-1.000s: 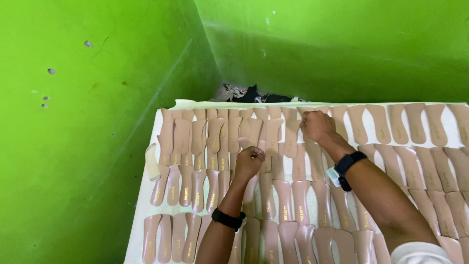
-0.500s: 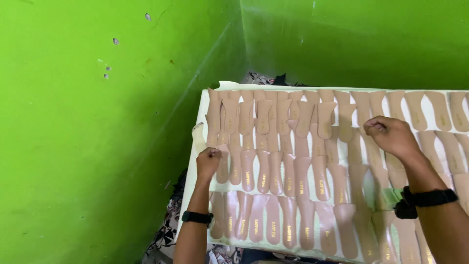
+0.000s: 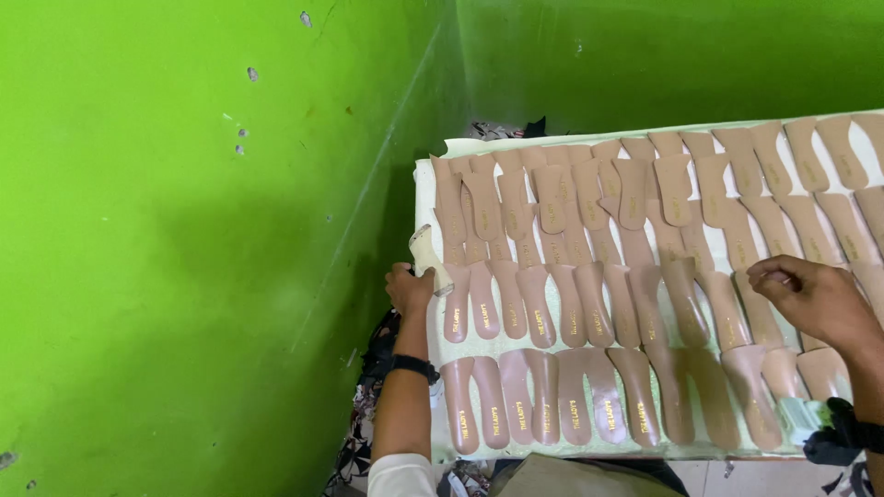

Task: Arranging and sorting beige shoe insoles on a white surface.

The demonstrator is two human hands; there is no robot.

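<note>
Insole piece: a pale, cream-coloured insole piece (image 3: 429, 258) is being lifted at the left edge of the board, its long axis tilting up and away from the person, roughly in line with the rows beside it.
Left hand: the left hand (image 3: 409, 287) is curling around the lower end of that piece, fingers closed on it, a black band (image 3: 413, 367) sitting on the wrist below; this hand is the nearer one to the piece.
Right hand: the right hand (image 3: 810, 296) is resting well apart on the right side of the board, fingers bent loosely over the tan insoles (image 3: 589, 313); whether it is pinching one, I cannot tell.
Near row: a short row of tan insoles is lying heel-down along the near edge.
Board: the white board (image 3: 425, 198) is carrying overlapping rows running left to right.
Far side: green walls (image 3: 184, 230) are meeting in a corner behind the board.
</note>
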